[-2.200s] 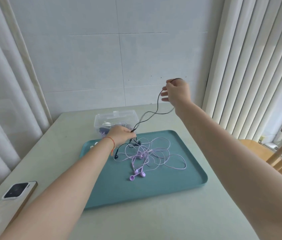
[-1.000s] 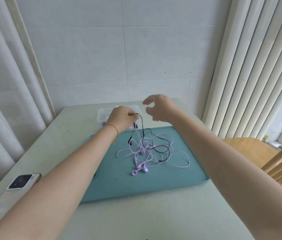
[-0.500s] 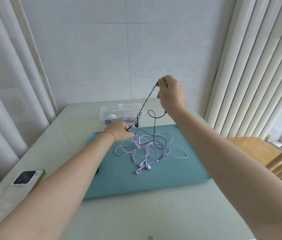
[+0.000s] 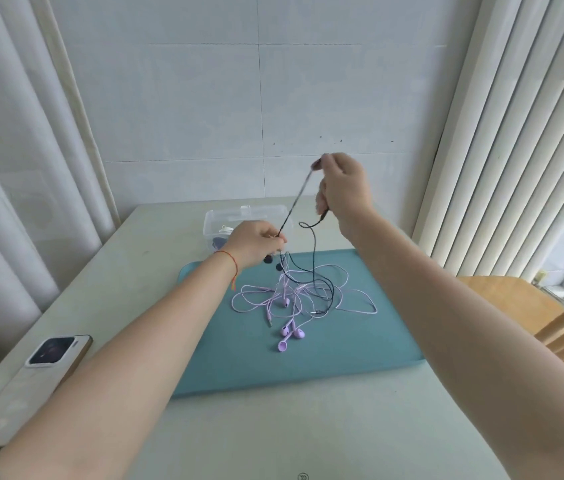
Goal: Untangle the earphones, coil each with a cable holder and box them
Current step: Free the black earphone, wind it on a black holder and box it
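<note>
Table (image 4: 308,427): carries all items. Tray (image 4: 360,348), the reference point, lies at its centre and confines the cables. Phone (image 4: 53,351) lies on the table well left of the tray, camera side up. Clear box (image 4: 239,216) stands just behind the tray's far left corner, ready for packing; contents unclear. Right hand (image 4: 342,188), raised above the tray's far edge, pinches the black cable (image 4: 314,258) and draws one span taut, apparently to lift it free of the knot. Left hand (image 4: 256,244), over the tray's far left edge, pinches the same cable lower down, anchoring it. Purple earphones (image 4: 291,336) lie mid-tray, loops still crossed with the black cable. Untangling is judged unfinished; no coiling begun.
</note>
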Demonstrator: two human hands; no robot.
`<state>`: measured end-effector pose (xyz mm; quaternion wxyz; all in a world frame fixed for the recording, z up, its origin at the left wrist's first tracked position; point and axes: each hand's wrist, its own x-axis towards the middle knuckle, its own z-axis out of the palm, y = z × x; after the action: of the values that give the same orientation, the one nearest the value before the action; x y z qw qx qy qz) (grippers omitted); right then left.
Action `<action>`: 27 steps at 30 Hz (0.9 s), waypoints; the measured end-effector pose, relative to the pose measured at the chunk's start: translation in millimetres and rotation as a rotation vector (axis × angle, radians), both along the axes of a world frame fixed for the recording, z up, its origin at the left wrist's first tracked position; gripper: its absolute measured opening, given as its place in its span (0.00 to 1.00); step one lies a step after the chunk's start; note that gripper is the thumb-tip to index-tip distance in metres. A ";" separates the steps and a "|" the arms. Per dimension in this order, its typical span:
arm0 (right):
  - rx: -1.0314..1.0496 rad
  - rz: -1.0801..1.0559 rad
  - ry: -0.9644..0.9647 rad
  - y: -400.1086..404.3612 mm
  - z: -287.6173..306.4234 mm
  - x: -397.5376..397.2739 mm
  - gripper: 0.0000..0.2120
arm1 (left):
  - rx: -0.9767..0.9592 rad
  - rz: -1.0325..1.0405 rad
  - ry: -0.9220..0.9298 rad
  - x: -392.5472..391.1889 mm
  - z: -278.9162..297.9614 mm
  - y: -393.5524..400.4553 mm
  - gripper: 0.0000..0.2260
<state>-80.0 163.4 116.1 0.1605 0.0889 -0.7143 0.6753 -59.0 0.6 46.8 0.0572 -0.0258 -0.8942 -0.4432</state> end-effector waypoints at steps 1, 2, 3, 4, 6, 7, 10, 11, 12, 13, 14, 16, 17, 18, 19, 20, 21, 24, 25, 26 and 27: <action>-0.056 -0.095 0.037 3.5 0.4 -4.1 0.11 | 0.025 0.013 -0.015 0.1 -6.0 -4.6 0.03; -0.077 -0.182 0.070 7.5 1.0 -7.7 0.11 | 0.035 0.023 -0.027 1.1 -10.7 -8.7 0.02; -0.069 -0.240 0.088 11.7 1.2 -10.6 0.12 | 0.048 0.032 -0.047 2.0 -14.9 -12.3 0.02; -0.038 -0.266 0.086 15.6 1.0 -12.3 0.12 | 0.078 0.040 -0.074 2.5 -18.3 -15.5 0.03; 0.061 -0.267 0.040 22.6 -1.4 -14.5 0.13 | 0.177 0.066 -0.119 3.3 -21.1 -20.0 0.03; 0.106 -0.270 0.014 26.3 -3.5 -15.6 0.13 | 0.233 0.095 -0.132 3.0 -20.3 -20.8 0.04; 0.117 -0.359 -0.033 36.3 -12.1 -17.7 0.14 | 0.512 0.259 -0.224 -0.9 -17.6 -23.8 0.09; 0.088 -0.389 -0.043 38.5 -14.9 -17.4 0.14 | 0.587 0.313 -0.275 -1.9 -18.1 -25.8 0.11; 0.059 -0.401 -0.052 39.9 -17.4 -17.0 0.14 | 0.611 0.342 -0.323 -1.3 -18.7 -28.2 0.11; 0.034 -0.384 -0.062 40.5 -19.5 -16.5 0.14 | 0.583 0.344 -0.361 0.0 -19.5 -29.3 0.12; 0.014 -0.336 -0.072 39.9 -20.3 -15.4 0.13 | 0.507 0.323 -0.384 1.2 -19.9 -29.4 0.13; 0.031 -0.189 -0.103 36.2 -18.8 -11.3 0.12 | 0.331 0.263 -0.348 2.6 -20.8 -24.6 0.16; 0.058 -0.118 -0.121 33.7 -17.0 -8.2 0.11 | 0.276 0.249 -0.289 1.7 -20.5 -19.9 0.17; 0.077 -0.052 -0.137 30.7 -14.6 -4.7 0.11 | 0.244 0.242 -0.222 0.7 -19.2 -15.1 0.17; 0.082 0.007 -0.152 27.3 -12.4 -1.6 0.10 | 0.220 0.235 -0.154 0.0 -17.5 -10.2 0.16; 0.077 0.055 -0.166 24.3 -11.1 0.1 0.10 | 0.197 0.225 -0.096 0.3 -15.7 -5.5 0.15; 0.067 0.095 -0.177 21.4 -9.7 1.6 0.09 | 0.173 0.197 -0.056 0.8 -13.1 -0.4 0.15; 0.027 0.186 -0.210 16.0 -6.4 4.5 0.08 | 0.069 0.016 -0.007 0.7 -7.6 13.0 0.20; 0.002 0.206 -0.209 15.8 -4.6 4.7 0.08 | 0.031 -0.037 -0.002 0.5 -6.5 18.2 0.20; -0.035 0.218 -0.196 15.8 -2.5 4.4 0.07 | -0.003 -0.068 -0.003 -0.7 -6.3 21.3 0.18; -0.085 0.223 -0.169 16.1 0.0 3.8 0.07 | -0.024 -0.077 -0.004 -1.9 -7.4 22.4 0.15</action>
<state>-76.2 179.5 116.1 0.0273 0.1038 -0.6817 0.7238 -60.9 23.0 39.3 0.0378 -0.0601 -0.8980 -0.4342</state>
